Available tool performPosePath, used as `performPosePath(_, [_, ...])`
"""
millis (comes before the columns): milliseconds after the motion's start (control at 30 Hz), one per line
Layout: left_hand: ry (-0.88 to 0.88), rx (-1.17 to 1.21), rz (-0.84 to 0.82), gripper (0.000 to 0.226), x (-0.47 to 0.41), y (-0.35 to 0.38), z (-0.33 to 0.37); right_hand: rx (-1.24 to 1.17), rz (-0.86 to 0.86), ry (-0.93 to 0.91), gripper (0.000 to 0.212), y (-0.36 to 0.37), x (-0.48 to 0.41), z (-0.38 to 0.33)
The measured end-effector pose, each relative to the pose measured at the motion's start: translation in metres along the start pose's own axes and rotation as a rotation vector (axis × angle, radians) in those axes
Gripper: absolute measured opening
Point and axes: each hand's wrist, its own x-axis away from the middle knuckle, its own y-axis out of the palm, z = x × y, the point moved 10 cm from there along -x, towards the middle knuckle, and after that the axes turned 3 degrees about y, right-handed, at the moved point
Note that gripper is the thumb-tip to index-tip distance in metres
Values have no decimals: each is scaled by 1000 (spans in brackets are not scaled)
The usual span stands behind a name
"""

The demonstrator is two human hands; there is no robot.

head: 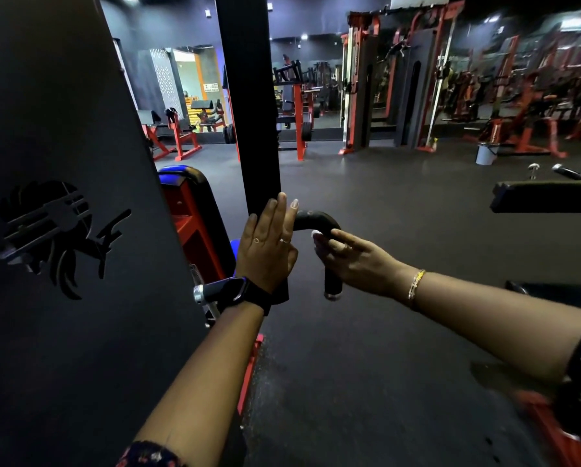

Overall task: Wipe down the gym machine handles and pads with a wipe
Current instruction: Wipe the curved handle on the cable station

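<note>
A person cleans a bent black handle (pixel 316 221) just right of frame centre, in a gym of red-framed machines. The right hand (pixel 353 261) lays a small white wipe (pixel 317 236) against the handle just below its bend. Its grip is not clamped: the fingers lie nearly straight over the wipe and the thumb is hidden. The left hand (pixel 267 244), just left of it, is held flat against a black upright post (pixel 248 96), its grip apart with all fingers straight, and it holds nothing.

The wipe shows only as a pale edge past the fingertips. It looks thin, limp and light, so it will likely bunch or slip unless fingers pin it to the surface.

The handle looks rigid and fixed to the machine, with a smooth rubbery sleeve running down to a chrome end cap (pixel 332 295). It should take firm pressure. The surest hold is probably to wrap the wipe round the sleeve and slide it from bend to cap.

1 long black pad (pixel 548 195) at right of frame looks cushioned and broad. It should suit flat-palmed strokes more than a wrapped hold.

A dark panel (pixel 63 163) with a cut-out logo fills the left of frame. A pale bucket (pixel 485 153) stands on the dark floor (pixel 366 365) at upper right.
</note>
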Motion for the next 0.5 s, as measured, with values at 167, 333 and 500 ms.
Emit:
performPosePath(167, [2, 16, 5, 72, 1, -2, -1, -150, -112, -118, 37, 7, 44, -66])
performPosePath(333, [3, 26, 14, 73, 2, -1, 1, -469, 11, -10, 24, -26, 49, -46])
performPosePath(500, [-25, 52, 39, 96, 2, -2, -1, -806, 400, 609, 28, -69, 9, 78])
